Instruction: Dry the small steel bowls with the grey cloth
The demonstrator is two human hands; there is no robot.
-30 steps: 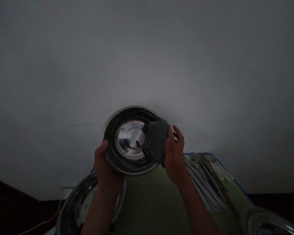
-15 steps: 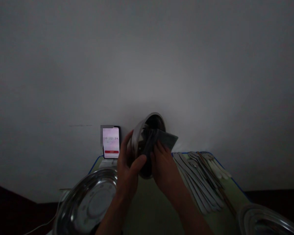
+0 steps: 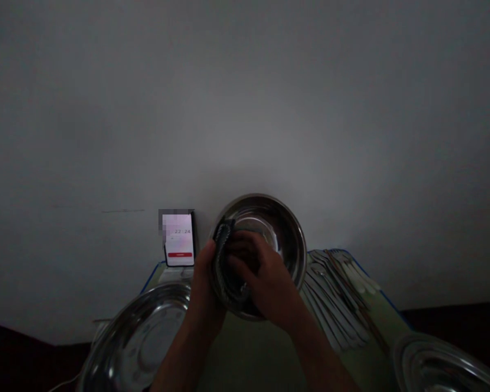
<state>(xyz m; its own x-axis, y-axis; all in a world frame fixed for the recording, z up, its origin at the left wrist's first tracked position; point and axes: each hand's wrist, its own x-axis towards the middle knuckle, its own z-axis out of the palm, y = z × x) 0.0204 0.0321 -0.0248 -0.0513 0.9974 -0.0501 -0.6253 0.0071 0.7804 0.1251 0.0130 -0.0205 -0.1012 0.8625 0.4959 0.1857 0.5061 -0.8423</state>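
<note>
Clasping the bowl [image 3: 289, 234] by its rim at the frame's lower centre, the left hand [image 3: 206, 286] seemingly steadies it while the right hand [image 3: 265, 272] curls onto the cloth [image 3: 220, 269] inside, against the left wall.

The blue-edged green table [image 3: 253, 359] carries a metal basin [image 3: 153, 337], spread cutlery [image 3: 337, 313] and metal dishware [image 3: 436, 359].

A round, shiny stainless-steel bowl [image 3: 285, 234] is tilted with its open mouth toward the viewer, while a dark grey, coarsely woven fabric cloth [image 3: 221, 268], bunched and folded, sits against its left side, partly inside the rim.
</note>
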